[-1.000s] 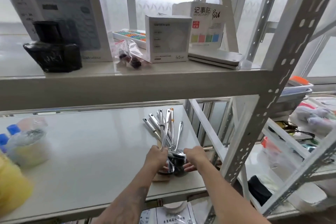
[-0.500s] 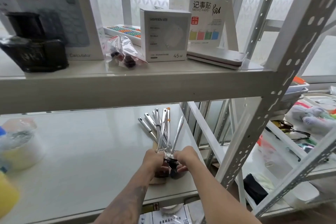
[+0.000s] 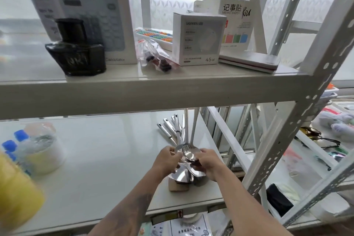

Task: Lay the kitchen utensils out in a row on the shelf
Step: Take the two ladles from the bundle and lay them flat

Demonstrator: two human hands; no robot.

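Observation:
A bundle of steel kitchen utensils (image 3: 188, 156) stands bunched at the right end of the lower white shelf (image 3: 107, 159). Their bowls and blades point toward me and the handles (image 3: 168, 128) fan away, some rising behind the upper shelf's front beam. My left hand (image 3: 166, 161) grips the bundle from the left and my right hand (image 3: 207, 164) from the right, both closed around the utensil heads. A small brown wooden piece (image 3: 177, 187) lies under the heads.
A clear tub with blue-capped bottles (image 3: 40, 151) sits at the shelf's left, a blurred yellow object (image 3: 15, 193) nearer me. The upper shelf beam (image 3: 134, 94) hangs close above. A perforated white upright (image 3: 298, 101) bounds the right side.
The utensil bundle has been tilted up, its handles now steeper and reaching behind the upper beam. Both hands stay closed on the heads. The camera has moved closer.

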